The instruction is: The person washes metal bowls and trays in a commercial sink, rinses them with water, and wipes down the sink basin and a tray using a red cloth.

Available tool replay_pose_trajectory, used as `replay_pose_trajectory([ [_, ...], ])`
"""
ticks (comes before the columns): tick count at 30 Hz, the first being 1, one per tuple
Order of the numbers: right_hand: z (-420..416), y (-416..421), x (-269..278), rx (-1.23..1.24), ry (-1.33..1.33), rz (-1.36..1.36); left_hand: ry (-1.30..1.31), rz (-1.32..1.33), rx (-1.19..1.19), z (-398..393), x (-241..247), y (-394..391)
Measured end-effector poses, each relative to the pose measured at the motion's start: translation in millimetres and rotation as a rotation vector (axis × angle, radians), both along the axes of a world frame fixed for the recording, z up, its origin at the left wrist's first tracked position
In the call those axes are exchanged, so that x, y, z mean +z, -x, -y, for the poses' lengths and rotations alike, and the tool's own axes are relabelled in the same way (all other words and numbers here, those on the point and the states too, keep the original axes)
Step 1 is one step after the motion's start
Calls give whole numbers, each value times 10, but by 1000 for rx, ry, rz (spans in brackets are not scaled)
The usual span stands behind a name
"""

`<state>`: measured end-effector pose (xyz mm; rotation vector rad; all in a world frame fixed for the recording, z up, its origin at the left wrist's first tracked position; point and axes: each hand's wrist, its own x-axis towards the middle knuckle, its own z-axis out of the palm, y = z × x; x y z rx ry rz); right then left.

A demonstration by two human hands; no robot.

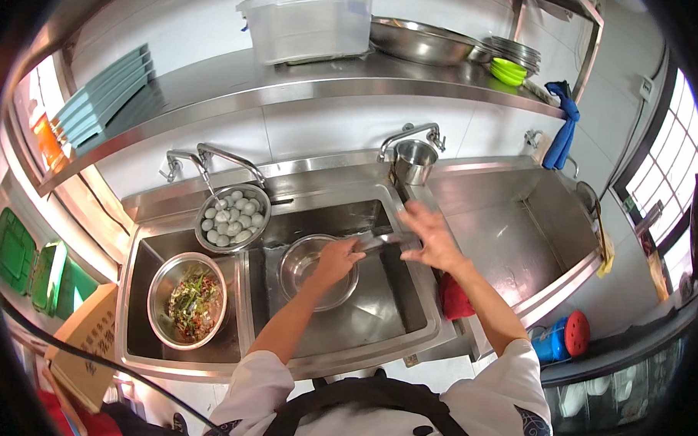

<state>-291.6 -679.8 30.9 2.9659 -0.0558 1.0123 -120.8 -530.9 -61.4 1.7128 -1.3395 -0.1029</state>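
My left hand grips one end of a flat, shiny blade-like tool, blurred, perhaps a knife or cleaver. It is held above the right sink basin. My right hand is spread at the tool's far end, fingers apart and blurred by motion; whether it touches the tool is unclear. Below my left hand, a round metal bowl rests in the basin, partly hidden by my hand and forearm. A red cloth lies by the sink's right rim, beside my right forearm.
A metal bowl of greyish eggs sits under a faucet with water running. Left of my arm, another bowl holds chopped food scraps. A steel pot stands behind. Overhead runs a steel shelf with a plastic bin.
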Motion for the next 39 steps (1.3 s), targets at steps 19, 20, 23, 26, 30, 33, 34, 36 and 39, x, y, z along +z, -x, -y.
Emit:
replay_pose_trajectory([
  [19,-138,502,1999,117,-116,44,357,871,448,-279,3418,-1128],
  [20,-177,531,2124,123,-150,65,424,838,347,-257,3456,-1211],
  [23,-308,566,2386,173,-48,308,194,848,510,-231,3557,-1308],
  [26,-351,613,2577,212,78,374,78,982,674,-102,3570,-1276],
  [30,-446,534,2681,318,118,350,169,1114,656,-63,3603,-1336],
  [33,-559,476,2726,325,169,316,189,1067,552,-174,3787,-1364],
  [34,-565,440,2722,332,157,348,193,1087,545,-188,3864,-1375],
  [36,-519,290,2714,340,245,384,190,1131,529,-183,4028,-1410],
  [39,-451,-42,2714,311,326,448,186,1188,506,-163,4209,-1432],
])
